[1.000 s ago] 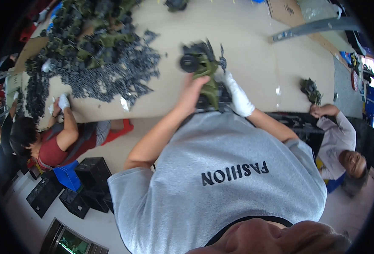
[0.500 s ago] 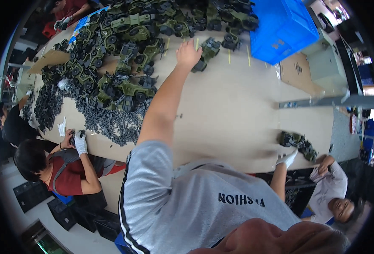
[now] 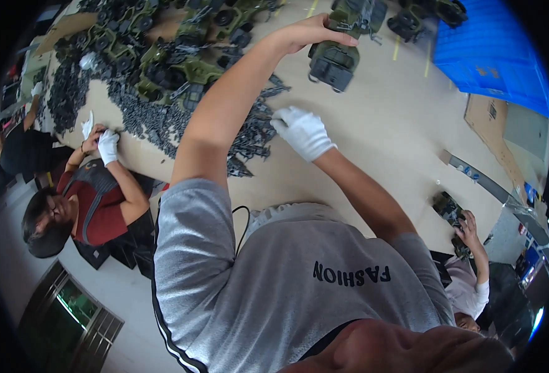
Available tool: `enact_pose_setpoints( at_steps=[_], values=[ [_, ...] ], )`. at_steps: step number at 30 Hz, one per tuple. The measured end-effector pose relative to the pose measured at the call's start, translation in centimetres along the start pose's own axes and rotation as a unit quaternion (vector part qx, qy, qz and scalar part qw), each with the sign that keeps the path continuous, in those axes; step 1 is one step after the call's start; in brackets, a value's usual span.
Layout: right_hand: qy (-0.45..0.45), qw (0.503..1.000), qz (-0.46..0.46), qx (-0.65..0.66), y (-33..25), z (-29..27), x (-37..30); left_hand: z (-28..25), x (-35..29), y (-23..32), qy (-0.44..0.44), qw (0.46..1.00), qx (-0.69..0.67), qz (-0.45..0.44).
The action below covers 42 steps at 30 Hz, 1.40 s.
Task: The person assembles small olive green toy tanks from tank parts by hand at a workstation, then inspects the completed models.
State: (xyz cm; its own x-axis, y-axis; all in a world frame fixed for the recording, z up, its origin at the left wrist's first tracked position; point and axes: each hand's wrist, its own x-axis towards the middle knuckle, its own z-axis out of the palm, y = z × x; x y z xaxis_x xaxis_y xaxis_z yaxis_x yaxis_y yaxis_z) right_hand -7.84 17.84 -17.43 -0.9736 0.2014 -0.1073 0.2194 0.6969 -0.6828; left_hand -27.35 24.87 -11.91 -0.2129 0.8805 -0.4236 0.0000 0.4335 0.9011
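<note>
My left hand [image 3: 309,34], bare, grips a green toy military jeep [image 3: 340,53] at the far side of the table, its thumb lying across the jeep. Dark parts show on the jeep's top. My right hand [image 3: 302,132] wears a white glove and reaches to the edge of a heap of small dark grey plastic parts [image 3: 249,138]. Its fingers are stretched forward and slightly bent; nothing shows in them. My left forearm hides part of the heap. Several more green toy jeeps [image 3: 175,71] are piled to the left, beyond the small parts.
A blue plastic crate [image 3: 492,62] stands at the far right beside a cardboard piece [image 3: 483,121]. Two other dark toy vehicles [image 3: 405,25] lie near it. At the right, a co-worker's hand [image 3: 467,230] touches a toy jeep [image 3: 447,207]. Another co-worker [image 3: 94,199] sits at the left.
My left hand has taken hold of a jeep and brought it nearer. My gloved right hand has moved from the table's right side to the small parts. The view has shifted.
</note>
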Motion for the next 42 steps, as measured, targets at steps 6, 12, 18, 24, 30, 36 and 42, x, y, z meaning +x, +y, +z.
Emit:
enact_pose_setpoints(
  at_steps=[6, 12, 18, 24, 30, 36, 42],
  values=[
    [-0.020, 0.988, -0.048, -0.148, 0.0, 5.3, 1.3, -1.3, -16.4, 1.4, 0.133, 0.922, -0.327, 0.160],
    [0.014, 0.998, -0.003, -0.069, -2.2, -1.2, -2.0, 2.1, -28.0, -4.3, 0.177, 0.797, -0.520, 0.253],
    [0.017, 1.000, 0.005, -0.010, -5.5, -9.8, -12.0, 11.6, -32.4, -7.4, 0.112, 0.825, -0.540, 0.127],
    [-0.002, 0.991, -0.061, 0.122, -6.8, -9.6, -21.9, 18.9, -33.7, -5.7, -0.099, 0.750, -0.650, 0.070],
    [0.145, 0.633, 0.161, 0.743, -9.5, -6.3, -25.5, 21.7, -34.6, -4.6, -0.112, 0.755, -0.643, 0.067],
    [0.054, 0.524, 0.077, 0.846, -12.1, -8.7, -27.8, 22.8, -36.7, -2.6, -0.066, 0.804, -0.577, 0.123],
    [0.116, 0.707, 0.051, 0.696, -12.6, -9.3, -29.9, 23.7, -37.9, -2.3, -0.089, 0.757, -0.637, 0.112]
  ],
)
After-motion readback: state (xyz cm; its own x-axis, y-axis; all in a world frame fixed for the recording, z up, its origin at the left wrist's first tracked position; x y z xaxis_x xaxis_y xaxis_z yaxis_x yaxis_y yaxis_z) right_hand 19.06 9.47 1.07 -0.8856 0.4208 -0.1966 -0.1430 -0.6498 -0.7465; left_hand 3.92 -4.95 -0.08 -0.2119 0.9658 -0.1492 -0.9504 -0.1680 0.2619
